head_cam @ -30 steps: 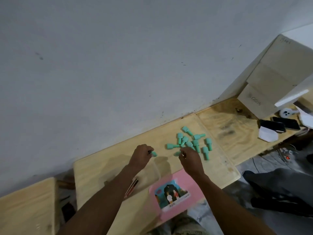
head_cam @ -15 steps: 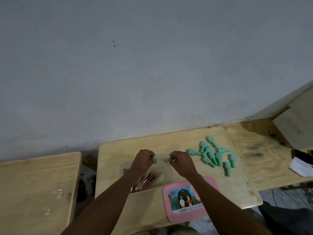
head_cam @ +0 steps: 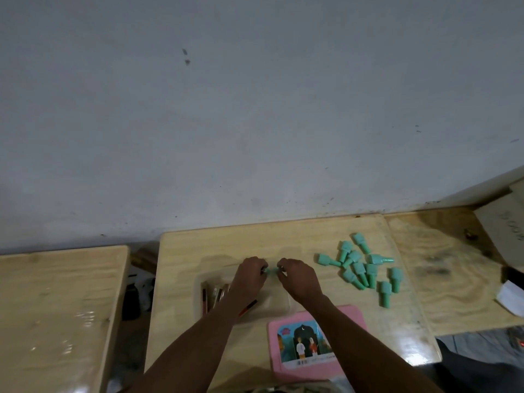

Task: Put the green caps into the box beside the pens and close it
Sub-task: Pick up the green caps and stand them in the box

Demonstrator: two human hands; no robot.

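Observation:
A clear plastic box (head_cam: pixel 279 306) lies on the middle wooden table (head_cam: pixel 198 248), with several pens (head_cam: pixel 209 296) in its left part. Over the box's far edge, my left hand (head_cam: pixel 249 276) and my right hand (head_cam: pixel 299 279) meet fingertip to fingertip, pinching a green cap (head_cam: pixel 271 272) between them. I cannot tell whether there is one cap or two. Several more green caps (head_cam: pixel 360 268) lie scattered on the table to the right. The pink lid (head_cam: pixel 348 316) with a picture lies near the table's front edge, under my right forearm.
A second wooden table (head_cam: pixel 56 302) stands to the left across a dark gap. A third wooden table (head_cam: pixel 453 279) adjoins on the right, carrying white paper (head_cam: pixel 510 297) and a cardboard piece (head_cam: pixel 507 222). A grey wall rises right behind the tables.
Both hands have moved left, away from the cap pile, and come together over the box, each carrying green. The view itself has swung left and levelled.

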